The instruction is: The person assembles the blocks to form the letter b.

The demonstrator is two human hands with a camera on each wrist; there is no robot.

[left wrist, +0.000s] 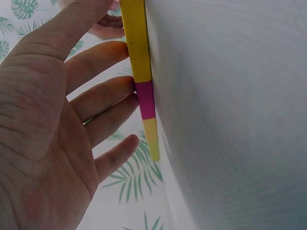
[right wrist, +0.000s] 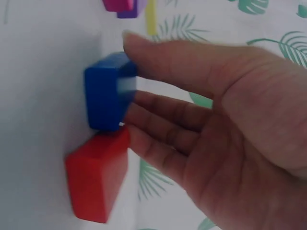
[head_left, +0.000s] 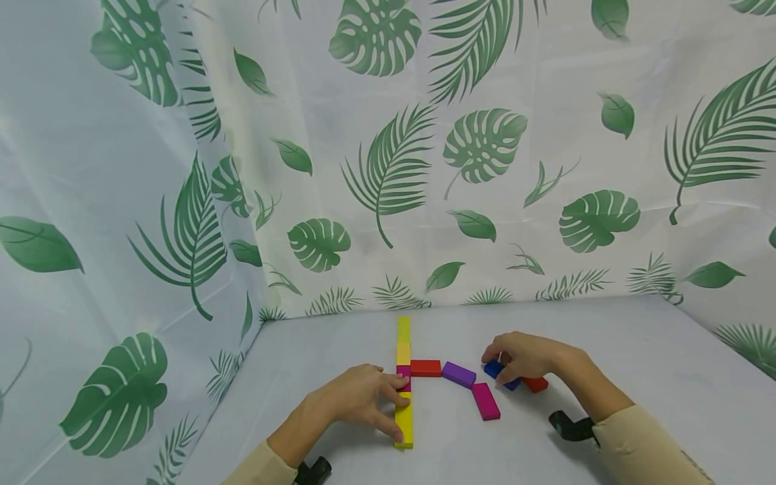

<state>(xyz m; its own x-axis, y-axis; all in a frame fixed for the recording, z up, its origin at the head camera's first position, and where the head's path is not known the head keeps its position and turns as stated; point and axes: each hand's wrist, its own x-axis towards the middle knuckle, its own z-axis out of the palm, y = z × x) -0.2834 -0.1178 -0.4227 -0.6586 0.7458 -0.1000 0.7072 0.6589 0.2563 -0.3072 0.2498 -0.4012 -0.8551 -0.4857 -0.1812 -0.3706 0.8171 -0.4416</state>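
Note:
A straight row of blocks runs away from me: a near yellow block (head_left: 403,421), a magenta block (head_left: 403,378), an orange-yellow block (head_left: 403,353) and a far yellow block (head_left: 403,330). My left hand (head_left: 362,399) lies along its left side, fairly straight fingertips touching the yellow and magenta blocks. From the row, a red block (head_left: 426,368), a purple block (head_left: 459,374) and a tilted magenta block (head_left: 486,401) bend off to the right. My right hand (head_left: 527,356) pinches a blue block (right wrist: 103,98) between thumb and fingers. Right beside it lies another red block (right wrist: 91,179).
All the blocks lie on a pale table surface (head_left: 339,458). White cloth with green leaves (head_left: 400,263) rises behind and at the sides. A black wrist device (head_left: 571,427) hangs under the right wrist, another (head_left: 314,470) under the left.

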